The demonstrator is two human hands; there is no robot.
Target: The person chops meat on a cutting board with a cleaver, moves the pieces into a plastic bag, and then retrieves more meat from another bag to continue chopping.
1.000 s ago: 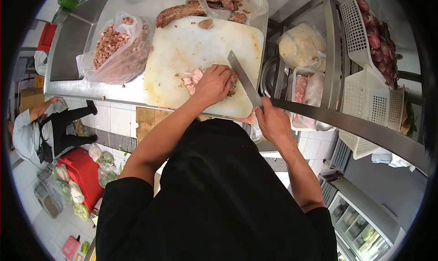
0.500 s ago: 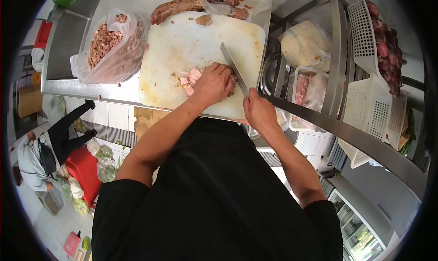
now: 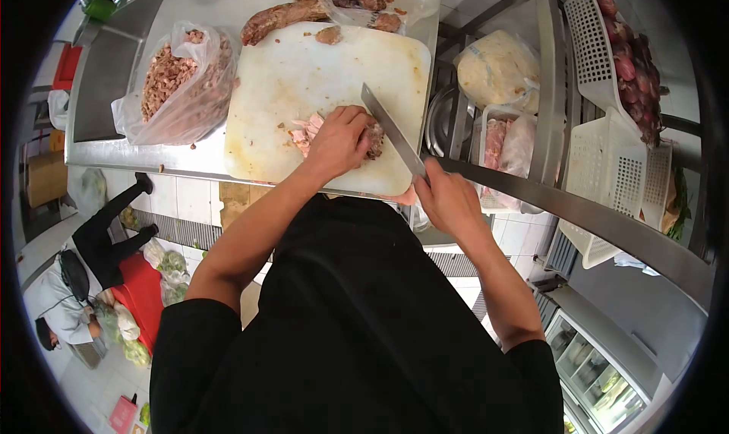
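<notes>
My left hand (image 3: 339, 143) presses down on a piece of cooked meat (image 3: 373, 141), fingers curled over it near the front of the white cutting board (image 3: 266, 77). Pale sliced meat (image 3: 305, 134) lies just left of that hand. A knife (image 3: 392, 130) is in my right hand (image 3: 448, 200), its handle wrapped by the fingers. The blade points up and away, to the right of the meat. Larger browned meat pieces (image 3: 281, 22) rest at the board's far edge, and a small chunk (image 3: 329, 35) lies in front of them.
To the left, a clear plastic bag (image 3: 216, 92) holds chopped meat. A metal rack (image 3: 547, 92) on the right carries a bagged pale mass (image 3: 497, 69) and a white basket (image 3: 596, 47) by reddish bulbs. Another person (image 3: 68, 290) bends near a red bin (image 3: 138, 293) at lower left.
The knife and my right hand have shifted slightly right and down, away from the meat. My left hand stays on the meat. The camera view has moved a little.
</notes>
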